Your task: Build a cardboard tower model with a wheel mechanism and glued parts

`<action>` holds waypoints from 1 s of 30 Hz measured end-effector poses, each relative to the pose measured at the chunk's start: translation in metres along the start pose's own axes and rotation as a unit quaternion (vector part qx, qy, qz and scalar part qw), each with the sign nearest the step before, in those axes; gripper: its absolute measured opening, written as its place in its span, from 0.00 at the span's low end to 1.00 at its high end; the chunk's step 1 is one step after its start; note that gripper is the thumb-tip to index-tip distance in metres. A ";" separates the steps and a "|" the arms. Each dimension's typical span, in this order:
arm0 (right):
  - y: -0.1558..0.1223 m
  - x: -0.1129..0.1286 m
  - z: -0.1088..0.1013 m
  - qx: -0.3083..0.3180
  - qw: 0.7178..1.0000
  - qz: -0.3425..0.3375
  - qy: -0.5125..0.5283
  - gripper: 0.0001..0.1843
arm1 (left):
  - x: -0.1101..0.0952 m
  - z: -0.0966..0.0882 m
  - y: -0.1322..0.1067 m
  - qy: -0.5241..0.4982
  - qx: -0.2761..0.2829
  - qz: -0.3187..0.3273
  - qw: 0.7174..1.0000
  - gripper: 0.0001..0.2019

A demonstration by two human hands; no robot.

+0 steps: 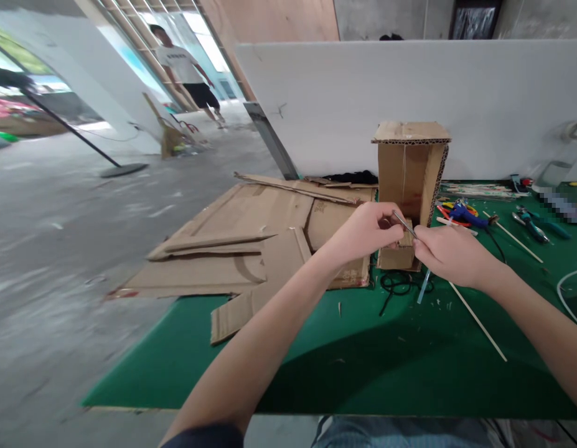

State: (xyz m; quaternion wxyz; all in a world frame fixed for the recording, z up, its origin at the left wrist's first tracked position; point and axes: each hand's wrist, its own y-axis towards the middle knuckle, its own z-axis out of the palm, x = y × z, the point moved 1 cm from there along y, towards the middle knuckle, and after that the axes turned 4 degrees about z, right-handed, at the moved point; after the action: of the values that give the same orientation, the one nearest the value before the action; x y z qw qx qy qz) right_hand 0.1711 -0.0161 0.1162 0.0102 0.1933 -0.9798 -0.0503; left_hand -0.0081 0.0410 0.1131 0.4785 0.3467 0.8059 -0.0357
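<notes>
The left hand [375,231] and right hand [454,252] pinch a thin, shiny grey rod [404,224]. Behind it, the tall brown cardboard box [409,171] already stands, front open. Flat brown cardboard sheets [279,208] lie loose on the green surface [152,361].

Box [407,163] on table [176,364], panel [335,93] behind — cardboard sheets [281,210] at left, glue gun [466,214] right, pliers [530,225] farther right

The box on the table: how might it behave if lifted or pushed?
The box is probably light for its size, since its cut edges show corrugated cardboard. Taller than wide, it may tip if pushed near the top. Its open front could let the walls flex.
</notes>
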 end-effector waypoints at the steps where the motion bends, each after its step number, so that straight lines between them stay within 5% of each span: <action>1: 0.000 0.000 0.001 -0.005 1.000 0.000 -0.016 0.15 | 0.000 -0.001 0.000 0.007 0.003 0.004 1.000 0.05; 6: -0.002 0.004 0.005 -0.034 0.996 0.011 -0.086 0.17 | 0.002 -0.006 0.000 -0.059 0.079 0.006 0.995 0.10; 12: -0.003 0.008 0.006 -0.036 0.993 0.022 -0.106 0.20 | 0.008 -0.006 0.002 -0.022 0.077 0.032 0.996 0.07; 23: -0.002 0.013 0.005 -0.004 0.995 0.018 -0.101 0.21 | 0.015 -0.017 0.004 0.161 -0.025 0.099 0.982 0.05; 30: -0.008 0.016 0.004 0.005 0.998 -0.003 -0.065 0.19 | 0.035 -0.058 0.003 0.122 -0.127 0.030 0.984 0.03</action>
State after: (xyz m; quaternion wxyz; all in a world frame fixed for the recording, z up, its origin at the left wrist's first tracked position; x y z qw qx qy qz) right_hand 0.1593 -0.0295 0.1109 -0.0548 0.1927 -0.9780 -0.0581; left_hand -0.0600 0.0840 0.1174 0.4172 0.3087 0.8458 0.1235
